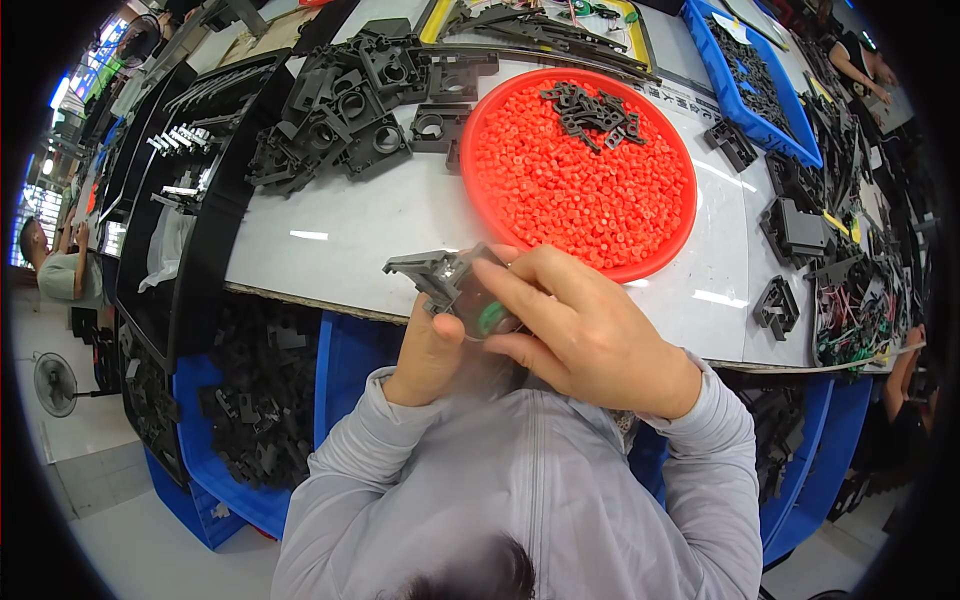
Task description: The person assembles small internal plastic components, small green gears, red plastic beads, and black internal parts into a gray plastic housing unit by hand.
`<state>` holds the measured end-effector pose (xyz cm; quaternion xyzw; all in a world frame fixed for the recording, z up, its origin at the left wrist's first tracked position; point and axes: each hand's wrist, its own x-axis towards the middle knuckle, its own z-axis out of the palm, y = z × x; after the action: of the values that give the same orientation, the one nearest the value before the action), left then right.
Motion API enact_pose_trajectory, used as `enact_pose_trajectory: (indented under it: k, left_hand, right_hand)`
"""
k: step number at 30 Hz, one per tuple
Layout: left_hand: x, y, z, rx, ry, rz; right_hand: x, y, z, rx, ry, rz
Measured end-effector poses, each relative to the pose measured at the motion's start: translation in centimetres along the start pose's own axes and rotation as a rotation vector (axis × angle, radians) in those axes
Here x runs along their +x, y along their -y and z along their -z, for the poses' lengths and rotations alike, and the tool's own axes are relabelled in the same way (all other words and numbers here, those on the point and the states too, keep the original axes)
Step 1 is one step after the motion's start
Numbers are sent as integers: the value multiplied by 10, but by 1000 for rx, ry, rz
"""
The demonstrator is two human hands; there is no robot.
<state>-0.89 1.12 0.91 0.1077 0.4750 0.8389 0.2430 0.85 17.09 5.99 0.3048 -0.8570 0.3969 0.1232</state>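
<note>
White bench (380, 220), red tray (480, 200) at 12 o'clock; both hands' fingers (520, 290) pinch light, rigid plastic bracket (425, 272)—grip its edges.

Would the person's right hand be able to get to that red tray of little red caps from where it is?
Probably yes. The right hand is right beside the near rim of the red tray, with nothing between them, though it is busy holding the dark plastic part together with the left hand.

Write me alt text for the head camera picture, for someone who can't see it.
Seen from above, a person in a grey top holds a dark grey plastic part at the table edge, left hand beneath it, right hand over it. Behind sits a red round tray of small red pieces, with a pile of black plastic parts to its left and blue bins below the table.
</note>
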Motion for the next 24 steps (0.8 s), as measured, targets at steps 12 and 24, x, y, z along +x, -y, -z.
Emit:
enact_pose_trajectory:
  k: [12, 24]
  left_hand:
    - [-3, 5, 11, 83, 48, 28]
    - [6, -3, 7, 137, 65, -1]
  right_hand:
    - [3, -4, -10, 2, -128, 10]
    - [-2, -14, -6, -75, -178, -12]
